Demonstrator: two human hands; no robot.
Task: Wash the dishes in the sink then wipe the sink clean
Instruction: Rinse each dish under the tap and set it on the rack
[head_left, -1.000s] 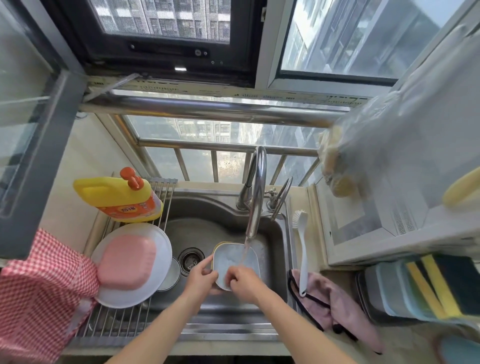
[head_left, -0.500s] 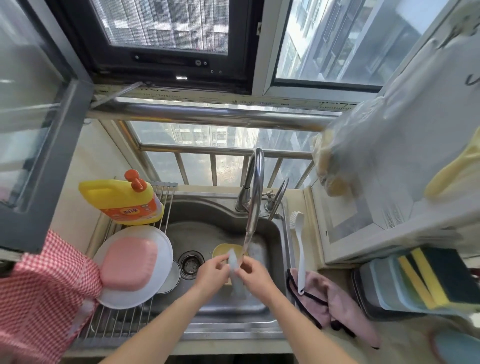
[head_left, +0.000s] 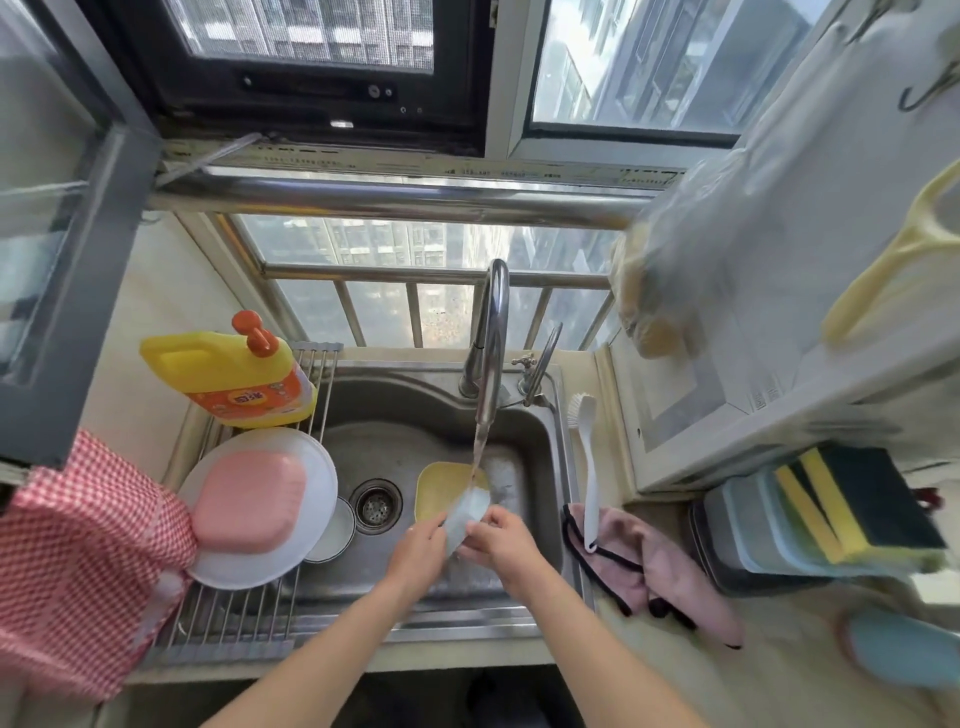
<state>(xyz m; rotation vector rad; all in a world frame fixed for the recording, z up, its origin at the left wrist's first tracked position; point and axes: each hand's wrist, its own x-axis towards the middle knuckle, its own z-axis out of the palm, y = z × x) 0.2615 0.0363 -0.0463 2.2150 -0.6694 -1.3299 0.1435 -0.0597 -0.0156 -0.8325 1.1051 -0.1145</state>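
Two hands are wrapped round one small pale blue-grey dish (head_left: 467, 517), held tilted on edge over the steel sink (head_left: 540, 441) right under the tap stream (head_left: 479, 457): left hand (head_left: 421, 548) gripping its near-left rim, right hand (head_left: 501, 538) gripping the right side. It's probably light and stiff but slippery when wet, so it's best gripped by opposite rims. A yellow squarish bowl (head_left: 434, 491) sits behind it. A white plate (head_left: 317, 467) with a pink container (head_left: 249, 501) is parked on the rack (head_left: 228, 618).
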